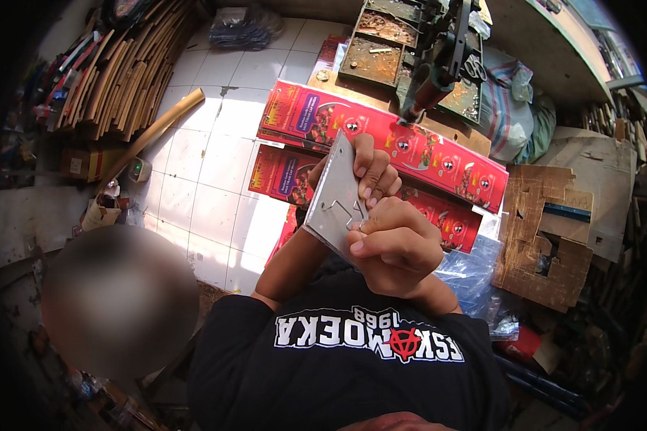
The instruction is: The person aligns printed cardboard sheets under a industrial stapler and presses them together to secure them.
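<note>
A thin grey board [333, 190] is held up tilted in front of my chest. My left hand [375, 171] grips it from behind, its fingers curled over the right edge and part of the hand hidden by the board. A bent metal wire [345, 210], shaped like a zigzag hook, stands against the board's face. The fingers of my right hand [399, 244] are pinched on the wire's lower bend, close to the board's right edge. Just beyond my hands lie long red printed sheets [309, 115], stacked overlapping one another.
A lever press [431, 86] stands beyond the sheets, beside dirty metal trays [370, 61] of small bits. Cardboard stacks [122, 79] lean at the far left, near a long tube [158, 129]. Cut cardboard [546, 237] and clear plastic bags [471, 273] lie at the right.
</note>
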`<action>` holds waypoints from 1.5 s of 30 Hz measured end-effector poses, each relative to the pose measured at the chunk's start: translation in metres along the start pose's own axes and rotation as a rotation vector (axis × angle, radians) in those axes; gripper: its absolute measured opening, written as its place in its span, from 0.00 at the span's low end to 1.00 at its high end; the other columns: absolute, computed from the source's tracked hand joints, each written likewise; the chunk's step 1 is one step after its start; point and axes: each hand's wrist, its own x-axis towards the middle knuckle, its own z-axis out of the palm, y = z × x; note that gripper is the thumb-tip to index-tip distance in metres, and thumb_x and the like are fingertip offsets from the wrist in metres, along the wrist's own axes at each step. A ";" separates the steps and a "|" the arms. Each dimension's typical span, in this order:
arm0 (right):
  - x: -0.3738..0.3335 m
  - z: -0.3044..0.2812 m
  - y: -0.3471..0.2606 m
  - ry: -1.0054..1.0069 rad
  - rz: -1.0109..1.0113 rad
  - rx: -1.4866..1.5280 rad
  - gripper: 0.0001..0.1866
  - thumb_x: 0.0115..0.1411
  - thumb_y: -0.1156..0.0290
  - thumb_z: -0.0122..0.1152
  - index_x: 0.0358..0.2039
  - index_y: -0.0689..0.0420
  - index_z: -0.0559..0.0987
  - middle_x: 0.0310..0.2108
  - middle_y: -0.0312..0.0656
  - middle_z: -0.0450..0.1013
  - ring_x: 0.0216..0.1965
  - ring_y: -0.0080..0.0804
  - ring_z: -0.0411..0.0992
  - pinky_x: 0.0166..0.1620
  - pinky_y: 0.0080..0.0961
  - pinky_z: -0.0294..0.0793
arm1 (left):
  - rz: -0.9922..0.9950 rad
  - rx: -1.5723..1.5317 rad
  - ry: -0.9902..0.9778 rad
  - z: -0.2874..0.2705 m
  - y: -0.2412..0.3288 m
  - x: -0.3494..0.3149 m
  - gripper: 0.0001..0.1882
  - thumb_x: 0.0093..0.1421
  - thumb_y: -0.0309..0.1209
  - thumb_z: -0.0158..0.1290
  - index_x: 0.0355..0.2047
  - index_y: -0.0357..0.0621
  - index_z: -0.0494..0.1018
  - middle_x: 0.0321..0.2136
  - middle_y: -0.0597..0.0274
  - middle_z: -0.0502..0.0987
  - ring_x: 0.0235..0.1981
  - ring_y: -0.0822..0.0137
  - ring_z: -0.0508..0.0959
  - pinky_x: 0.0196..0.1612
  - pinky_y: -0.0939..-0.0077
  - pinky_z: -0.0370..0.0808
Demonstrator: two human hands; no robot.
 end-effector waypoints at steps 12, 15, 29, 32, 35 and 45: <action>0.001 0.002 0.001 0.033 0.042 0.029 0.10 0.45 0.85 0.70 0.27 0.57 0.80 0.24 0.41 0.73 0.22 0.24 0.70 0.26 0.18 0.66 | 0.001 0.043 -0.010 -0.002 0.000 0.000 0.18 0.65 0.47 0.43 0.28 0.48 0.62 0.18 0.65 0.68 0.19 0.70 0.67 0.27 0.74 0.63; -0.002 0.001 0.002 0.030 0.046 0.025 0.10 0.45 0.85 0.70 0.27 0.57 0.80 0.24 0.41 0.74 0.23 0.25 0.71 0.27 0.17 0.67 | -0.007 0.086 0.030 0.003 -0.001 0.001 0.17 0.68 0.46 0.41 0.27 0.49 0.62 0.17 0.67 0.68 0.17 0.72 0.65 0.26 0.74 0.61; -0.007 -0.008 -0.004 0.068 0.099 0.077 0.09 0.52 0.86 0.64 0.31 0.59 0.75 0.30 0.44 0.72 0.30 0.26 0.70 0.35 0.21 0.68 | 0.087 0.147 0.101 0.013 0.001 -0.011 0.21 0.70 0.46 0.35 0.39 0.41 0.67 0.21 0.60 0.69 0.21 0.67 0.69 0.29 0.71 0.66; -0.006 -0.020 -0.006 0.155 0.033 0.002 0.11 0.51 0.89 0.63 0.34 0.63 0.76 0.30 0.45 0.73 0.30 0.27 0.72 0.35 0.20 0.71 | 0.168 0.195 0.089 0.007 0.002 -0.020 0.23 0.71 0.46 0.32 0.47 0.40 0.68 0.24 0.59 0.71 0.23 0.64 0.73 0.32 0.69 0.69; 0.001 -0.038 -0.012 0.183 0.034 0.021 0.13 0.52 0.91 0.62 0.38 0.65 0.76 0.32 0.45 0.73 0.33 0.28 0.73 0.38 0.21 0.73 | 0.153 0.129 0.024 0.002 0.005 -0.029 0.23 0.71 0.46 0.33 0.49 0.41 0.68 0.25 0.59 0.71 0.26 0.62 0.76 0.35 0.67 0.72; -0.015 -0.045 0.030 0.001 0.731 0.099 0.13 0.62 0.75 0.58 0.47 0.63 0.75 0.36 0.41 0.76 0.38 0.20 0.73 0.41 0.19 0.72 | 0.191 0.031 -0.101 -0.022 0.015 -0.043 0.17 0.67 0.40 0.46 0.47 0.39 0.65 0.30 0.59 0.72 0.29 0.61 0.77 0.36 0.66 0.73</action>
